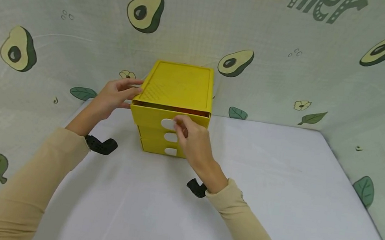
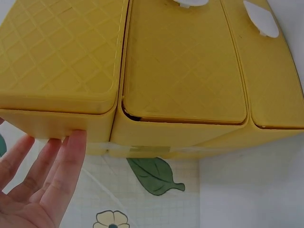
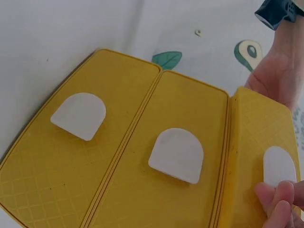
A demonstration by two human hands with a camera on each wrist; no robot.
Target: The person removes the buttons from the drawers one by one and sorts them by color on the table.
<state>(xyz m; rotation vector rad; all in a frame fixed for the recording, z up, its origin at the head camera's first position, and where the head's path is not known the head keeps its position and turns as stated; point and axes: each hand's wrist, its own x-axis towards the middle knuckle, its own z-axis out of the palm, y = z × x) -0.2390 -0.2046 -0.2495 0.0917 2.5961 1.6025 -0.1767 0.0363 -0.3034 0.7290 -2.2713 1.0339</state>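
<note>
A yellow drawer cabinet (image 1: 179, 83) with three stacked drawers and white tab handles stands on the table. Its top drawer (image 1: 148, 115) sticks out a little, leaving a narrow dark gap under the cabinet's top with something reddish showing inside. My right hand (image 1: 195, 144) pinches the edge of the top drawer's white handle (image 3: 279, 164) between thumb and fingers. On the other side, my left hand (image 1: 113, 97) touches the cabinet's left wall with extended fingers (image 2: 64, 178). The middle drawer (image 2: 185, 61) and the bottom drawer (image 2: 266, 71) sit flush in the cabinet.
A white-covered table (image 1: 277, 193) extends around the cabinet. Behind it hangs a pale cloth (image 1: 196, 21) printed with avocados and leaves. Black wrist-camera mounts (image 1: 102, 146) project from both wrists.
</note>
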